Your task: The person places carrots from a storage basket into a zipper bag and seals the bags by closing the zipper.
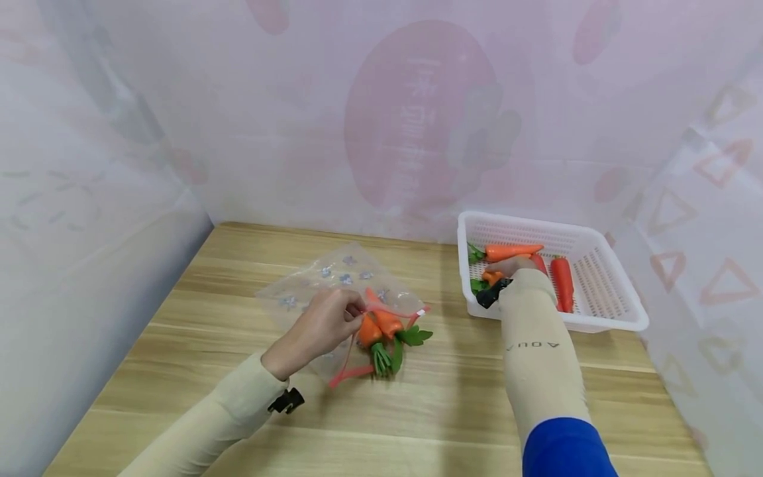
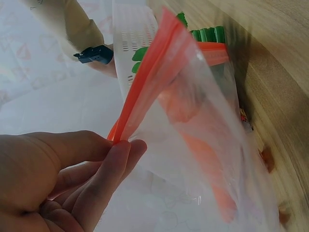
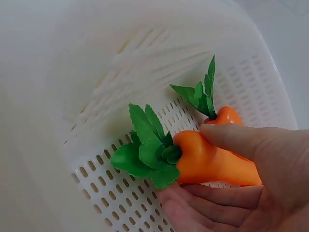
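Wall (image 1: 89, 265) and desk (image 1: 179, 331) ran side by side along a slanting left edge, with a wide stretch of wood between that edge and the bag (image 1: 316, 278). The left hand (image 1: 322, 324) pinched the bag's red-orange mouth strip (image 2: 140, 92) between thumb and fingers. The bag was translucent, printed with small blue flowers; two orange carrots (image 1: 389, 323) lay in it, green tops jutting from the mouth. A strip of desk separated it from a white slotted basket (image 1: 602, 322) at the back right, close to the right-hand wall (image 1: 703, 252). In the basket's left part, the fingers of the right hand (image 1: 514, 265) were curled round a smooth, leafy-topped carrot (image 3: 193, 159). Just behind lay another orange carrot (image 1: 507, 252); farther right lay a long red vegetable (image 1: 562, 285).
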`<state>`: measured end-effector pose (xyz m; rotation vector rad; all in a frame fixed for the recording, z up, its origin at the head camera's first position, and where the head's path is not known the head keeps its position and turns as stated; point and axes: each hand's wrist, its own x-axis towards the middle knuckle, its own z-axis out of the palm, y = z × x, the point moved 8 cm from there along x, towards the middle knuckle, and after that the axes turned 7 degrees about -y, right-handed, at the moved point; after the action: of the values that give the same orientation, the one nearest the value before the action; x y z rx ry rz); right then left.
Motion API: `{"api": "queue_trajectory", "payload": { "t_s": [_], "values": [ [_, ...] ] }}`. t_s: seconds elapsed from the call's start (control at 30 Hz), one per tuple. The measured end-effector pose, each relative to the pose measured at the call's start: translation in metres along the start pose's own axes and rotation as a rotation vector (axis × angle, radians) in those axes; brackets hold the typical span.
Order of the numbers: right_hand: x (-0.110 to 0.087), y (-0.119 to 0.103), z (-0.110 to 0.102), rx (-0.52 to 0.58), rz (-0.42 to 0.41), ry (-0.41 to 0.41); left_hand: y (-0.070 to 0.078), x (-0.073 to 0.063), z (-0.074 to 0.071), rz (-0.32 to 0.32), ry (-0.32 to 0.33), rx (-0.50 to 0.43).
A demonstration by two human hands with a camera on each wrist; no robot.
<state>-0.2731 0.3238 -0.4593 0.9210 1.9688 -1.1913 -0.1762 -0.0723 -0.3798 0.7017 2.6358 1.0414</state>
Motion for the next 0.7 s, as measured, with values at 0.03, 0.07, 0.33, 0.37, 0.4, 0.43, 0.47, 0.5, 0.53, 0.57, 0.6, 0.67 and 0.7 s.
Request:
{"api": "queue_trajectory", "payload": {
  "t_s": [0.03, 0.07, 0.33, 0.37, 0.4, 0.43, 0.47, 0.5, 0.53, 0.57, 0.6, 0.67, 0.7],
  "values": [
    [0.000, -0.001, 0.000, -0.021, -0.004, -0.002, 0.000, 0.000, 0.000, 0.001, 0.001, 0.002],
    [-0.001, -0.001, 0.000, -0.026, -0.007, 0.006, 0.000, 0.000, 0.000, 0.004, 0.002, 0.005],
    [-0.017, -0.007, -0.010, 0.023, -0.057, 0.114, -0.001, 0.000, -0.002, 0.008, -0.002, 0.009],
    [-0.019, -0.008, -0.011, 0.017, -0.064, 0.126, -0.001, -0.001, -0.002, 0.010, -0.003, 0.010],
    [-0.021, -0.009, -0.012, -0.001, -0.071, 0.135, -0.001, -0.001, -0.002, 0.011, -0.003, 0.012],
    [-0.024, -0.010, -0.014, -0.031, -0.078, 0.140, -0.001, -0.001, -0.003, 0.010, -0.003, 0.015],
    [-0.028, -0.011, -0.015, -0.058, -0.077, 0.148, -0.001, -0.001, -0.003, 0.011, -0.003, 0.015],
    [-0.032, -0.013, -0.017, -0.084, -0.083, 0.154, -0.001, -0.001, -0.003, 0.008, -0.003, 0.016],
    [-0.036, -0.014, -0.018, -0.114, -0.077, 0.159, -0.002, -0.001, -0.003, 0.008, -0.003, 0.018],
    [-0.040, -0.015, -0.020, -0.139, -0.074, 0.160, -0.002, -0.001, -0.003, 0.008, -0.002, 0.019],
    [-0.043, -0.019, -0.021, -0.197, -0.083, 0.164, -0.002, -0.001, -0.003, 0.006, -0.002, 0.019],
    [-0.047, -0.026, -0.025, -0.309, -0.096, 0.176, -0.003, -0.001, -0.004, 0.010, 0.001, 0.020],
    [-0.048, -0.029, -0.027, -0.358, -0.105, 0.188, -0.003, -0.001, -0.004, 0.013, 0.003, 0.023]
  ]
}}
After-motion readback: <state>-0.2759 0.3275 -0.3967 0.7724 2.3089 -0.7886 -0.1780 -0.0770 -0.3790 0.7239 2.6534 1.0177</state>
